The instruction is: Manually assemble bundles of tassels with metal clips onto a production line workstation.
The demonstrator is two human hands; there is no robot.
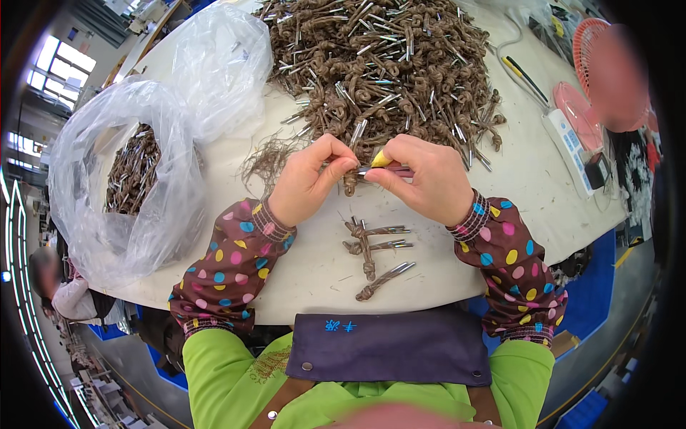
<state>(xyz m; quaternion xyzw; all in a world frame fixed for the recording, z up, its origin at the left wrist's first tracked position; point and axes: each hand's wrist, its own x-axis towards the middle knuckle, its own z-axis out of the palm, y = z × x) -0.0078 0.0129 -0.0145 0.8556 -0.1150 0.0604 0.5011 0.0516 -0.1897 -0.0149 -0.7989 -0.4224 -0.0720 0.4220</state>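
Two hands do close work on a brown knotted cord above a pale surface.
The left hand pinches the cord, just in front of a large pile of similar cords; the right hand grips a slim pinkish tool, its tip at the knot. The step in hand seems to be working that knot with the tool; the next move likely calls for a steady left pinch and small, careful right-hand motion. Several loose pieces lie nearer the wearer.

Knotted brown cord, silver tips toward the cord pile; slim purplish tool, at the pile's near side.
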